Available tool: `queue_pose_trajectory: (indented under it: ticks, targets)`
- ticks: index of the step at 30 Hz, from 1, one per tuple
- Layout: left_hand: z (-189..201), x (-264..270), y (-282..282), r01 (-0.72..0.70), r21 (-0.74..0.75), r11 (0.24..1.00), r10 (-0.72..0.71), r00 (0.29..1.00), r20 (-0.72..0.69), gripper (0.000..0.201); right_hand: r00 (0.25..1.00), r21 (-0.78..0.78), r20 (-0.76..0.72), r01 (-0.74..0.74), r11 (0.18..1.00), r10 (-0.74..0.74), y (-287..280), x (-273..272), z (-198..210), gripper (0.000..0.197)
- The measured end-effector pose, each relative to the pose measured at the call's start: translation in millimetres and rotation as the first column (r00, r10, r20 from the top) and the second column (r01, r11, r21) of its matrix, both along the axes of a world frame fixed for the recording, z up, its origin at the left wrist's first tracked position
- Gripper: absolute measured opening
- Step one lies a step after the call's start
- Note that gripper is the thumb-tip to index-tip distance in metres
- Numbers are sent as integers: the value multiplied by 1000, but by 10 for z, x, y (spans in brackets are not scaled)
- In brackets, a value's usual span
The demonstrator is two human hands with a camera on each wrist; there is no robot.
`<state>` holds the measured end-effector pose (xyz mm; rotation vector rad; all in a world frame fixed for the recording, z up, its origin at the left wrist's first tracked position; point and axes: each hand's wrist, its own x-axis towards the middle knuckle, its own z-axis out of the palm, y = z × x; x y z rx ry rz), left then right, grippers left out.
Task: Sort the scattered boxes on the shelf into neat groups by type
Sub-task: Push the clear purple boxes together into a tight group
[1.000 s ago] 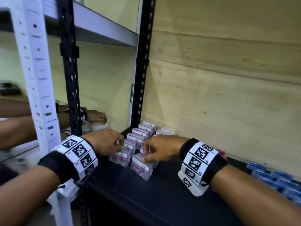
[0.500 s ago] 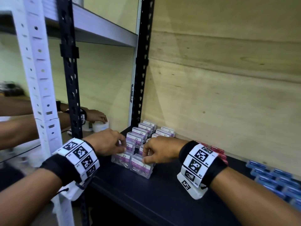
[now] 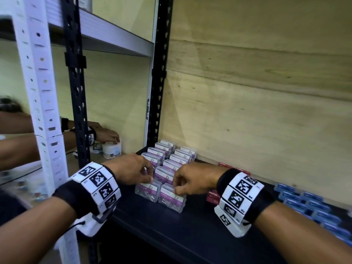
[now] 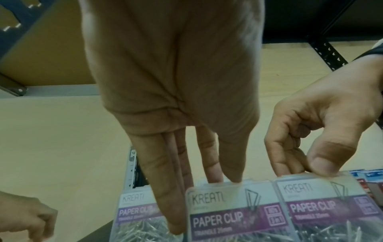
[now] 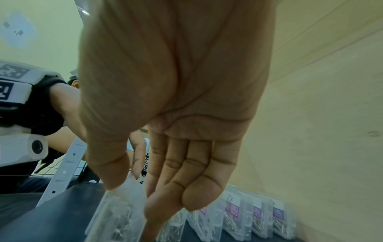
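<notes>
Dark shelf board (image 3: 190, 235) carries two front clear purple-labelled paper-clip boxes, the left hand (image 3: 131, 171) pinching one (image 3: 146, 190), the right hand (image 3: 192, 180) pinching its neighbour (image 3: 172, 199), apparently to square them with rows just beyond the fingers.

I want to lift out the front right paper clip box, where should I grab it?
Pinch the top edge of the front right paper clip box from above, thumb in front and fingers behind, as the right hand does now. It stands upright with a neighbouring box tight on its left, so only the top and the faces are free.
</notes>
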<state>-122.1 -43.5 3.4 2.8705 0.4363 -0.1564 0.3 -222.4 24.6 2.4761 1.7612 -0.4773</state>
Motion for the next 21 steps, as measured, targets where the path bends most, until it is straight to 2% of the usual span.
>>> queue_pose_trajectory:
  ticks: [5, 13, 18, 21]
  targets:
    - [-11, -17, -32, 2, 9, 1000, -2, 1000, 7, 11, 1000, 17, 4, -16, 1000, 16, -35, -23, -23, 27]
    - [2, -19, 3, -7, 10, 1000, 7, 1000, -1, 24, 1000, -14, -29, -6, 1000, 5, 1, 57, -15, 30]
    - [97, 21, 175, -105, 76, 992, 93, 985, 147, 26, 999, 81, 43, 17, 997, -20, 131, 199, 73, 29]
    - [91, 90, 327, -159, 151, 976, 136, 979, 152, 25, 998, 101, 63, 20, 995, -26, 257, 267, 47, 23]
